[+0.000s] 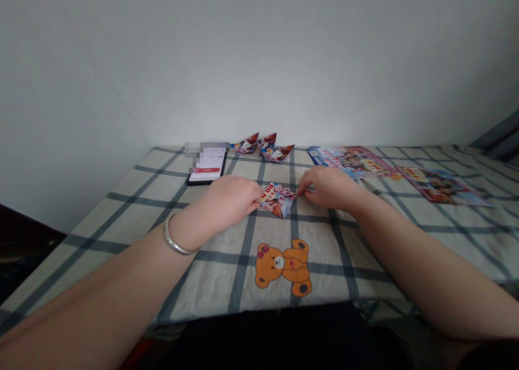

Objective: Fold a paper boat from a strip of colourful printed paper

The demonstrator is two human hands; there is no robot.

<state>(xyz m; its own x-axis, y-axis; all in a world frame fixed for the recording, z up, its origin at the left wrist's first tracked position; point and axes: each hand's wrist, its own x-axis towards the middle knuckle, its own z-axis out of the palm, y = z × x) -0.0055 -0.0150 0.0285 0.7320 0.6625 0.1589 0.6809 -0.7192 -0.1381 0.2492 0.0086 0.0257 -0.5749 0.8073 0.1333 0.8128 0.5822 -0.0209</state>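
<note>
A small folded piece of colourful printed paper (279,198) lies on the checked cloth between my hands. My left hand (229,197), with a silver bangle on its wrist, pinches the paper's left corner with closed fingers. My right hand (330,187) pinches its right corner, fingers curled. Both hands rest on the cloth.
Three folded paper boats (263,145) stand at the far edge by the white wall. A phone (206,167) with a lit screen lies left of them. Two printed sheets (351,160) (441,186) lie at the right. A bear print (284,266) marks the checked cloth (121,213).
</note>
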